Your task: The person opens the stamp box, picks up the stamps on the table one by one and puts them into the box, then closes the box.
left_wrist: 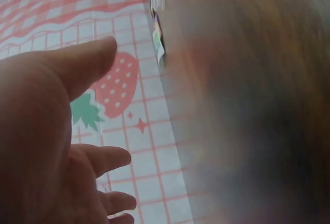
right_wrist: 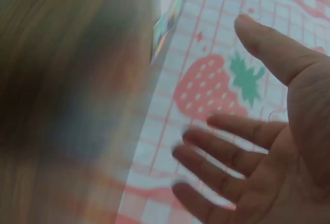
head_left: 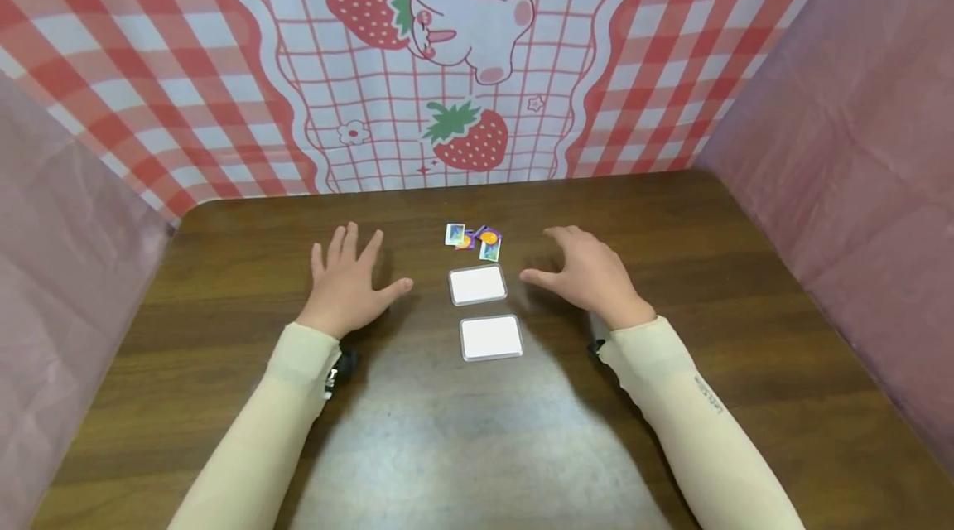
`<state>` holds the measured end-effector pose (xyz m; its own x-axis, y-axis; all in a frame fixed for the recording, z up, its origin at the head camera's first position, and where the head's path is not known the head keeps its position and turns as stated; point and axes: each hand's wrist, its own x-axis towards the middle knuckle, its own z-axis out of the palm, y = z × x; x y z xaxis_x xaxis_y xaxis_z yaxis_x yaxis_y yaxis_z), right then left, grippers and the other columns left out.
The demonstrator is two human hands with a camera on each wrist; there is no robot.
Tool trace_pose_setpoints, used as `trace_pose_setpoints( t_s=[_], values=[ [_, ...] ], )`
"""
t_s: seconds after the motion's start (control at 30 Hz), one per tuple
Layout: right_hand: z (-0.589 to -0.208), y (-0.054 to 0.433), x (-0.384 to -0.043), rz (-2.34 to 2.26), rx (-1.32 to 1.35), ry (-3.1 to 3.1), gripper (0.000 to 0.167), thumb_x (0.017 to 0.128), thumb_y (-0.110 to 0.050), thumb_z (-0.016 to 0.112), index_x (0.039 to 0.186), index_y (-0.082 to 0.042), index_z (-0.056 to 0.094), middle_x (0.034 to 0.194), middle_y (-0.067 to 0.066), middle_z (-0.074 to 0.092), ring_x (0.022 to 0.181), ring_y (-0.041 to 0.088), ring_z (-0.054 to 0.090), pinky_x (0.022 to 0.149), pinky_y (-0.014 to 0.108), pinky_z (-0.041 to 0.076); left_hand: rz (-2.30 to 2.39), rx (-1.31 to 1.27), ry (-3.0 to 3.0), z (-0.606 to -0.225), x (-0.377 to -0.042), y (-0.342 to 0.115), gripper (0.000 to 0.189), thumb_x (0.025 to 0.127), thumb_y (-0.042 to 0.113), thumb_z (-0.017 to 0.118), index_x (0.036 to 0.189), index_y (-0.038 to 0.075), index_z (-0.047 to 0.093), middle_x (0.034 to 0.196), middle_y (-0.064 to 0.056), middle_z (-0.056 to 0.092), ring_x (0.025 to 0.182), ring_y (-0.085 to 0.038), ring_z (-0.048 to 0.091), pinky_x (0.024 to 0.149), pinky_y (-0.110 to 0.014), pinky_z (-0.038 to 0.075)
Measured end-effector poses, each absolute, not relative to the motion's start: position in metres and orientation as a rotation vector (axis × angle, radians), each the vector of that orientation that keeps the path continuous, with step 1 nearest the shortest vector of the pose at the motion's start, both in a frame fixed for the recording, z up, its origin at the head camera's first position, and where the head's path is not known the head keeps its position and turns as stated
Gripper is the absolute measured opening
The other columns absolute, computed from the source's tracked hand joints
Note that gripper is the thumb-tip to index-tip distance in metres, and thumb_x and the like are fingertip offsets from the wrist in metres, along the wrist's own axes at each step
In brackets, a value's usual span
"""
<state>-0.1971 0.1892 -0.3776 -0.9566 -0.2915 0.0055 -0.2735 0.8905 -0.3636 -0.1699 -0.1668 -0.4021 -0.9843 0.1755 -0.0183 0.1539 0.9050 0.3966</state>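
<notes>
Checked red-and-white cloth (head_left: 619, 83) with strawberries and a bunny behind, pink cloth (head_left: 835, 141) at both sides, brown wooden surface (head_left: 387, 431) below. Two white rectangles with grey rims lie flat at mid-surface, between the hands: far rectangle (head_left: 478, 286), near rectangle (head_left: 492, 338), one behind the other, narrow gap between. Both have the long axis running left-right, right end angled slightly away from the person; short sides point roughly toward the far edge. Small colorful pieces (head_left: 488, 238) cluster just beyond the far rectangle, some overlapping, purple, orange and picture-printed; they lie at mixed angles, too small to read which way each points. Left hand (head_left: 346, 286) is left of the rectangles, fingers spread wide, holding nothing. Right hand (head_left: 592, 273) is to their right, fingers extended, thumb well apart and pointing at the far rectangle, near but not touching; also holding nothing. Cannot tell whether either hand touches the surface. Pale sleeves (head_left: 253, 431) on both arms.
</notes>
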Motion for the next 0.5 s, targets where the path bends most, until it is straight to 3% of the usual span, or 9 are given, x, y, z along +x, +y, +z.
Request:
trace_pose_setpoints(
  t_s=[0.07,0.2,0.37,0.5],
  values=[
    [-0.377,0.181,-0.194,-0.595,-0.491,2.979,0.079,0.087,-0.056,0.079,0.142,-0.004,0.058,0.139,0.017,0.062,0.127,0.036,0.059,0.099,0.058,0.049,0.66,0.296,3.012,-0.403,-0.172,-0.163,0.093,0.096,0.058,0.065,0.162,0.004,0.028,0.169,-0.027,0.007,0.157,-0.044,-0.001,0.121,-0.065,-0.003],
    [-0.374,0.171,-0.184,-0.548,-0.605,2.932,0.067,0.086,-0.05,0.082,0.134,-0.006,0.066,0.124,0.011,0.07,0.112,0.028,0.067,0.091,0.052,0.053,0.759,0.343,3.013,-0.401,-0.173,-0.154,0.087,0.095,0.048,0.071,0.159,0.002,0.035,0.169,-0.024,0.015,0.157,-0.041,0.007,0.123,-0.062,0.013],
    [-0.367,0.166,-0.173,-0.44,-0.707,2.874,0.063,0.085,-0.049,0.083,0.129,-0.007,0.068,0.117,0.008,0.071,0.104,0.023,0.067,0.086,0.048,0.055,0.822,0.407,3.028,-0.397,-0.172,-0.145,0.074,0.097,0.041,0.071,0.154,0.004,0.044,0.161,-0.022,0.035,0.149,-0.04,0.031,0.116,-0.06,0.032],
    [-0.364,0.163,-0.17,-0.366,-0.746,2.824,0.062,0.085,-0.048,0.083,0.13,-0.007,0.068,0.117,0.007,0.071,0.098,0.019,0.066,0.085,0.046,0.055,0.843,0.496,3.003,-0.396,-0.169,-0.134,0.064,0.098,0.038,0.069,0.15,0.006,0.049,0.15,-0.017,0.047,0.138,-0.036,0.044,0.109,-0.056,0.042]
  ],
)
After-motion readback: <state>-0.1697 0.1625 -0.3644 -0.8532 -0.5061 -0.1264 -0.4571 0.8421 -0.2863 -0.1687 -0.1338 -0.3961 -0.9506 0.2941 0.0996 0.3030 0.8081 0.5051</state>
